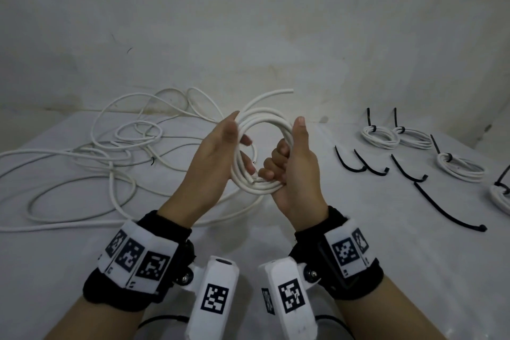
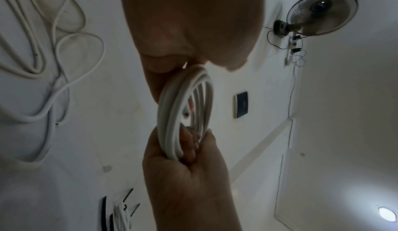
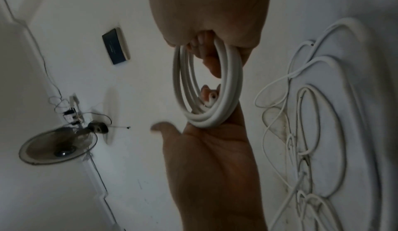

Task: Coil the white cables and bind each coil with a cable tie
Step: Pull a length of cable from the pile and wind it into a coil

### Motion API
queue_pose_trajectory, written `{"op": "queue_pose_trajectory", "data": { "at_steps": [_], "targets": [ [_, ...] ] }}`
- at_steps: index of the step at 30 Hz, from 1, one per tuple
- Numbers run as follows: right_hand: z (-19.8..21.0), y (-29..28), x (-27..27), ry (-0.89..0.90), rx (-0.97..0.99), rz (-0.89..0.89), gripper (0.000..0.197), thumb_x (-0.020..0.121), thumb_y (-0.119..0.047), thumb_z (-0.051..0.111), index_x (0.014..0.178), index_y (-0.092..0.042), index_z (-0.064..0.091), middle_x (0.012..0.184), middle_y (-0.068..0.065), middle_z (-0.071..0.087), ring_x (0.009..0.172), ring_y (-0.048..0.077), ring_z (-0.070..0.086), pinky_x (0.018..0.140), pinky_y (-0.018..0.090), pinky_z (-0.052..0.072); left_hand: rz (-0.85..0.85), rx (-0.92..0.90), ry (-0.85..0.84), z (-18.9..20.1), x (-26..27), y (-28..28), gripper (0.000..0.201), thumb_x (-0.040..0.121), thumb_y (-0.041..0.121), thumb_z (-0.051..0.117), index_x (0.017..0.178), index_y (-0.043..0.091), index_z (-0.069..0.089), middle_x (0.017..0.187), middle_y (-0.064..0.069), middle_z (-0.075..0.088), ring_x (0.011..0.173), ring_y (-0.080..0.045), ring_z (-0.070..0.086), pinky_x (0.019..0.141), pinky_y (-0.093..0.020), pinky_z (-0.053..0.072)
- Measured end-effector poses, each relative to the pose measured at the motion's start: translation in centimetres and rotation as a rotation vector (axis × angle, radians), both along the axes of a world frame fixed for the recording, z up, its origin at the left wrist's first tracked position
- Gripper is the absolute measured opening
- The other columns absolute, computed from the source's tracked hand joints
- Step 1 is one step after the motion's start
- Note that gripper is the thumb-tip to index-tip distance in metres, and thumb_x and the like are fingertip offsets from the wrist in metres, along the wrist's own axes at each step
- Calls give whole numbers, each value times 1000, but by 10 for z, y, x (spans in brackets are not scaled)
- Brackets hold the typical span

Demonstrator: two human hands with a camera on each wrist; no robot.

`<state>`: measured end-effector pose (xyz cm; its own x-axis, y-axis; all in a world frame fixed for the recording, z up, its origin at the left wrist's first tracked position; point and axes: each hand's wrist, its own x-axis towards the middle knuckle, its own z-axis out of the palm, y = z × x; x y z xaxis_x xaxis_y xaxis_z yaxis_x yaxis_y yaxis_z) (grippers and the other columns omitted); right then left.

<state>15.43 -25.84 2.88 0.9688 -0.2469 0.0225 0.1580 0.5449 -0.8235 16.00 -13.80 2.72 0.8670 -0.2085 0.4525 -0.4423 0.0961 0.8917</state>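
Above the table we hold a white cable coil (image 1: 262, 152): right hand (image 1: 292, 171) clenched round it, left hand (image 1: 218, 154) steadying it, fingers nearly straight. Four bound coils (image 1: 380, 136) done; loose white cables (image 1: 110, 163) and black cable ties (image 1: 447, 210) remain.

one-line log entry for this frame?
right hand: grips cable coil | left hand: open, steadies coil | tie: none on | loose ties: table

Dim, grainy, wide-angle bent frames; ceiling lamp (image 2: 387, 213) glares; wrist views soft, shadowed.

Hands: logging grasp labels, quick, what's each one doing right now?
Left hand: open, straight fingers against the white cable coil.
Right hand: fingers curled round the coil, gripping it.
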Motion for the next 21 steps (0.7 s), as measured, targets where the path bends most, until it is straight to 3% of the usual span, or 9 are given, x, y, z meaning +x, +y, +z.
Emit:
{"op": "queue_pose_trajectory", "data": {
  "at_steps": [2, 5, 7, 9, 12, 14, 16, 18, 21],
  "targets": [
    [-2, 3, 0, -15, -81, 5, 53, 95, -52, 43, 58, -16, 32, 43, -4, 22, 35, 10, 24, 38, 20, 31, 43, 49, -27, 0, 1, 2, 31, 91, 41, 46, 116, 26, 56, 63, 6, 57, 54, -13, 58, 51, -25, 51],
    [-5, 5, -1, -70, -210, 43, 50, 96, -51, 41, 65, -11, 44, 45, -1, 30, 39, 13, 33, 45, 25, 41, 135, 67, -61, -2, 6, 6, 12, 95, 29, 48, 102, 26, 57, 50, 4, 53, 48, -11, 56, 46, -22, 48],
    [-9, 3, 3, -141, -453, -24, 39, 96, -45, 44, 90, -8, 54, 56, 3, 47, 47, 14, 49, 51, 28, 48, 188, 65, -77, -3, 7, 7, 11, 97, 28, 47, 99, 24, 58, 46, 3, 51, 44, -11, 54, 43, -21, 45],
    [-11, -3, 5, -247, -719, -136, 40, 92, -39, 55, 124, -17, 44, 87, 4, 56, 67, 10, 61, 63, 29, 54, 214, 57, -75, -4, 8, 7, 12, 97, 26, 47, 99, 21, 58, 44, 2, 51, 41, -10, 53, 42, -21, 45],
    [-13, -18, 10, -377, -1115, -303, 73, 86, -31, 68, 145, -30, 25, 133, 1, 32, 112, 12, 42, 92, 23, 39, 210, 73, -69, -5, 9, 7, 10, 97, 26, 48, 94, 23, 58, 42, 2, 50, 40, -10, 52, 42, -20, 43],
    [-12, -26, 13, -396, -1319, -392, 71, 85, -27, 67, 145, -31, 30, 146, 4, 20, 124, 15, 26, 100, 23, 21, 190, 97, -75, -6, 9, 5, 9, 96, 26, 50, 94, 23, 58, 42, 2, 50, 39, -11, 51, 43, -21, 43],
    [-12, -30, 16, -395, -1404, -422, 60, 82, -25, 64, 139, -26, 43, 143, 3, 35, 128, 22, 31, 104, 29, 21, 183, 114, -82, -6, 8, 4, 9, 96, 24, 51, 95, 20, 59, 42, 3, 51, 39, -10, 50, 43, -21, 43],
    [-14, -30, 17, -396, -1370, -397, 43, 81, -23, 62, 124, -19, 58, 121, 1, 56, 113, 20, 48, 98, 38, 38, 197, 121, -97, -6, 8, 3, 8, 95, 23, 52, 93, 21, 59, 43, 5, 52, 38, -8, 50, 43, -20, 43],
    [-13, -27, 15, -349, -1232, -287, 12, 84, -19, 68, 95, -15, 67, 84, -2, 64, 77, 8, 57, 76, 21, 46, 224, 120, -129, -5, 8, 5, 6, 95, 24, 52, 92, 24, 58, 43, 5, 52, 38, -7, 50, 44, -19, 43]
  ]
}}
